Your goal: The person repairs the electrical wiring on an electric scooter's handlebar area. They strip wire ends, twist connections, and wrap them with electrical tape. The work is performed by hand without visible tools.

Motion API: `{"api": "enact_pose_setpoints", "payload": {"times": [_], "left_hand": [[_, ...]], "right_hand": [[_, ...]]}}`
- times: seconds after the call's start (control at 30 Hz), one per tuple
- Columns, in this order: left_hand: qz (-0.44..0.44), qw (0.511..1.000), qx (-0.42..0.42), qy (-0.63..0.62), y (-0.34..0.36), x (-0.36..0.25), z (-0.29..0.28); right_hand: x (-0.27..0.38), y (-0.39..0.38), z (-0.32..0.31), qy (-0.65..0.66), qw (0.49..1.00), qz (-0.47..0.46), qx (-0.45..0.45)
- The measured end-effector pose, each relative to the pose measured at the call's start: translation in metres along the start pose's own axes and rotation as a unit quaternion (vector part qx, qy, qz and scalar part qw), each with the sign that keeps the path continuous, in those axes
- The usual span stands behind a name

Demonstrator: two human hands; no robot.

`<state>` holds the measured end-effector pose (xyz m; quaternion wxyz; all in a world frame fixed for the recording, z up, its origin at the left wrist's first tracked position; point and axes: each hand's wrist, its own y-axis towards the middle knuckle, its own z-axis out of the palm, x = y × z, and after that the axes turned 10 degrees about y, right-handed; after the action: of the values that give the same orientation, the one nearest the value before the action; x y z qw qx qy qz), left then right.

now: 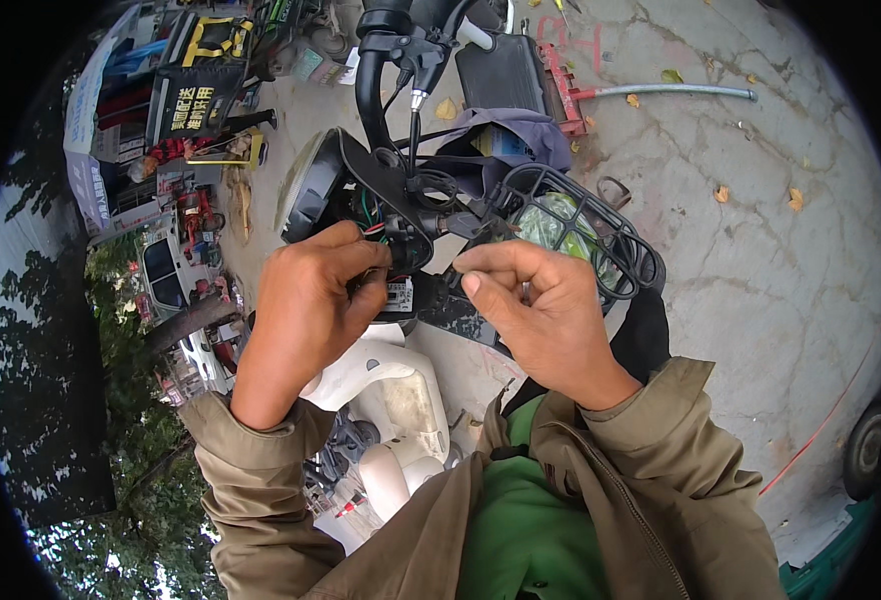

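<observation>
My left hand is closed, thumb against curled fingers, beside the opened headlight housing of a scooter. Coloured wires run out of that housing just above its fingertips; what the fingers pinch is hidden. To the right, my right hand has thumb and forefinger pinched together at a small dark piece too unclear to name. Dark scooter parts lie between and below the two hands. Above them rises the handlebar with its brake lever and cables.
A black wire basket holding a green plastic bag adjoins my right hand. White scooter body panels are below. Farther off are a red stand with a metal pipe, a black and yellow delivery box and cracked pavement.
</observation>
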<state>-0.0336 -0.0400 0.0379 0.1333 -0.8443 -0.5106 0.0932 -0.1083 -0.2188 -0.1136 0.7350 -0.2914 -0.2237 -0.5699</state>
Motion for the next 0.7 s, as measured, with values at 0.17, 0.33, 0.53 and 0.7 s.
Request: {"api": "enact_pose_setpoints", "payload": {"times": [0.17, 0.33, 0.53, 0.7], "left_hand": [[-0.001, 1.000, 0.001, -0.005, 0.001, 0.000, -0.003], [0.004, 1.000, -0.006, -0.012, 0.002, 0.001, -0.002], [-0.002, 1.000, 0.003, -0.009, 0.002, 0.002, -0.003], [-0.024, 0.999, 0.009, -0.034, 0.000, 0.001, -0.005]], "right_hand": [[0.004, 0.041, -0.028, -0.398, 0.852, -0.338, 0.027], [-0.007, 0.060, -0.040, -0.460, 0.792, -0.384, 0.116], [-0.011, 0.064, -0.038, -0.472, 0.782, -0.396, 0.095], [-0.007, 0.065, -0.038, -0.472, 0.781, -0.392, 0.117]]}}
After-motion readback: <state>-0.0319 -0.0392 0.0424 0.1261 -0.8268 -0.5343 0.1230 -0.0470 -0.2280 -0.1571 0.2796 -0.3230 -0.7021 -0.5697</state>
